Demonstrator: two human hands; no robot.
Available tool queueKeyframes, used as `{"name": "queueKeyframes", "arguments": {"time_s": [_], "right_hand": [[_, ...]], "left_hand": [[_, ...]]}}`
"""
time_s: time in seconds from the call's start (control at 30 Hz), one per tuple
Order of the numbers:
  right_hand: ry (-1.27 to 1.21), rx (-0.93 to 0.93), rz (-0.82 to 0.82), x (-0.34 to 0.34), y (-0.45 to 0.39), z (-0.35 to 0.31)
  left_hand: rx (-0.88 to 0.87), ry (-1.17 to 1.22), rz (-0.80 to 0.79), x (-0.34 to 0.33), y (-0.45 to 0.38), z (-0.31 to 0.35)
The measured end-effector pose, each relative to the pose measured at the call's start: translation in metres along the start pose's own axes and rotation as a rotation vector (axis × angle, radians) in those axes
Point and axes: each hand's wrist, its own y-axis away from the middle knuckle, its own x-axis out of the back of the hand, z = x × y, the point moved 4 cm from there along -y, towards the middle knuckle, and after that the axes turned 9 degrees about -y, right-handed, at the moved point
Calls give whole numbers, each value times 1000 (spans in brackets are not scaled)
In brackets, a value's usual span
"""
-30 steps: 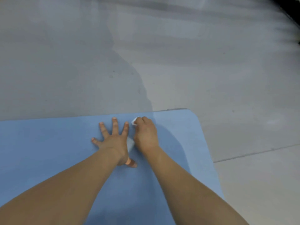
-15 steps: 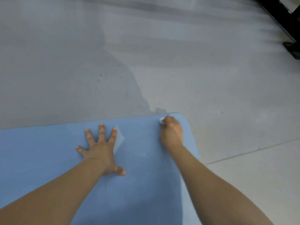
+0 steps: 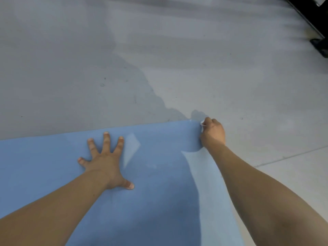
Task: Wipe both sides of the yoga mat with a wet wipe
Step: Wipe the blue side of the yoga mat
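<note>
Two bare arms reach out ahead of us over a wide grey floor [image 3: 177, 59], with a dark stand [image 3: 317, 23] poking in at the far right corner. The blue yoga mat [image 3: 159, 192] lies flat on that floor, filling the near left of our view, its far right corner rounded. Our left hand [image 3: 104, 160] presses palm-down on the mat, fingers spread wide and straight, holding nothing. Our right hand [image 3: 213, 133] sits at the mat's far right corner, fingers curled tight around a wet wipe [image 3: 202, 123]; only a small white scrap of it peeks out past the knuckles, touching the mat's edge.
</note>
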Motion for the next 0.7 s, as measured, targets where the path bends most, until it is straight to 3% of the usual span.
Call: {"name": "queueKeyframes", "arguments": {"time_s": [0.07,0.13,0.2,0.3,0.43,0.5,0.6,0.7], "right_hand": [[-119,-103,64,-4,8,-12],[-273,-73,71,-22,30,-49],[-339,132,67,-47,61,-101],[-321,413,-125,-73,115,-176],[-256,650,-234,-61,121,-178],[-235,565,-181,-48,96,-135],[-88,255,-80,-16,56,-54],[-67,-2,-37,-7,50,-31]], "left_hand": [[1,3,2,0,-1,0],[1,0,5,0,-1,0],[-1,-2,1,1,-1,0],[3,0,-3,1,0,1],[3,2,9,2,2,-1],[0,5,8,3,3,-1],[0,0,18,2,3,0],[-2,4,17,2,2,0]]}}
